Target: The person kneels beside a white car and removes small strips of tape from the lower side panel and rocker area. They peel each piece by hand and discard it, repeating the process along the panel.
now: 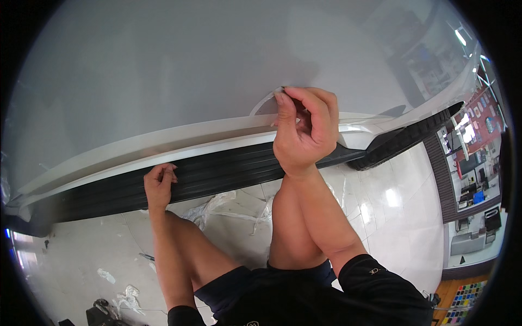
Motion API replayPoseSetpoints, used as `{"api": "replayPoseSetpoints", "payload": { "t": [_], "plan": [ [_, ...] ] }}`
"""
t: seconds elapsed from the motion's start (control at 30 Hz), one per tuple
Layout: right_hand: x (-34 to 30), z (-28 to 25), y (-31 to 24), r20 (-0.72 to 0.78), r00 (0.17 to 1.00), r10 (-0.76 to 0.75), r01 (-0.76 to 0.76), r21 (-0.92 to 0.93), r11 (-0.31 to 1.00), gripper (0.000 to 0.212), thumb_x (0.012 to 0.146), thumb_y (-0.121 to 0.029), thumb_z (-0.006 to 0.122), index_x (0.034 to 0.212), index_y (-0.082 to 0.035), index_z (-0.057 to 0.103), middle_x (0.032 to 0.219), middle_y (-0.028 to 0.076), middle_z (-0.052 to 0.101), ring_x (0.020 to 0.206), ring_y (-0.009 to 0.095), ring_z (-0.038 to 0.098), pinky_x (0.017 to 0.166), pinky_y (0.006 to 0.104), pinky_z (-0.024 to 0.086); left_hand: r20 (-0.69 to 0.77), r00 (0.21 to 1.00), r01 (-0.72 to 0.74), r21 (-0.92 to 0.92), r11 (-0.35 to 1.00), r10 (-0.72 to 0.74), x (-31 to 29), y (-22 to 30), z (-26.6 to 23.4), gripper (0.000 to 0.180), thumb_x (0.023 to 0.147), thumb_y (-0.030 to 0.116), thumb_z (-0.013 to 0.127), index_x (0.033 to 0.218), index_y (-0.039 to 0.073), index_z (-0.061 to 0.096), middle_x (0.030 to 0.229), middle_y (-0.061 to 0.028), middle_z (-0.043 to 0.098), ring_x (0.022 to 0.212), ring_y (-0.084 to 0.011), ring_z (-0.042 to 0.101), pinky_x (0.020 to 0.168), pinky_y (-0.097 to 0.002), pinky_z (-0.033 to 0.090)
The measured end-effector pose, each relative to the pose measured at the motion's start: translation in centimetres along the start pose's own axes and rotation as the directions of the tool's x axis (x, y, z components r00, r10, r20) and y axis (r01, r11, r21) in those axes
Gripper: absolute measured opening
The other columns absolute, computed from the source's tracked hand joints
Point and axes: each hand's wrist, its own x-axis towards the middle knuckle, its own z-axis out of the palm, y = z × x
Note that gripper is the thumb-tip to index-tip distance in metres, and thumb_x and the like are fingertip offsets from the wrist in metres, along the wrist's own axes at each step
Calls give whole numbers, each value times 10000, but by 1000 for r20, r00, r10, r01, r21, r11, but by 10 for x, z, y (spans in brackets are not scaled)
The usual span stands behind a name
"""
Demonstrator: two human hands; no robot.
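Black shirt (293, 301) nearest, head view. Right hand (307, 122) raised, thumb and forefinger pinching the tip of a thin film flap (265, 106), which sits low on the grey car panel (163, 70). Left hand (158, 187) at the black running board (223, 176), fingers curled together. Crumpled white scraps (206, 208) on pale floor (394, 225).

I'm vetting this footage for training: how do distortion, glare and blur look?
In the head view, the step bows and the corners go black; glare spots mark the floor at right; the panel mirrors the room, upper right; the step's left end looks smeared; the left hand and right hand look fairly sharp.
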Motion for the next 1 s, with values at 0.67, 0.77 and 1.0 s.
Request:
{"api": "replayPoseSetpoints", "payload": {
  "t": [0.67, 0.77, 1.0],
  "plan": [
    [3, 0, 9, -19, 998, -66, 66, 4, 998, 191, 834, 101, 812, 975, -21, 773, 913, 73, 681, 665, 116, 626, 518, 228, 462, 9, 1000, -26, -30, 999, 26, 1, 4, 1, 171, 1044, 79, 616, 983, -48, 713, 719, -36, 661, 644, -81, 605, 619, -245, 499],
    [2, -1, 9, -16, 999, -48, 49, 12, 999, 192, 833, 99, 814, 972, -27, 776, 915, 70, 680, 656, 111, 614, 515, 224, 452, 13, 1000, -9, 0, 1000, 9, 0, 3, 0, 175, 1046, 84, 617, 986, -47, 716, 722, -37, 663, 645, -82, 606, 620, -245, 500],
    [3, -1, 12, -21, 997, -71, 71, -3, 997, 210, 826, 95, 821, 978, -43, 783, 913, 63, 674, 649, 101, 589, 517, 226, 444, 7, 1000, -2, -15, 1000, 2, 1, 2, 0, 164, 1041, 76, 625, 992, -48, 720, 731, -40, 670, 648, -84, 611, 619, -246, 504]
  ]
}}
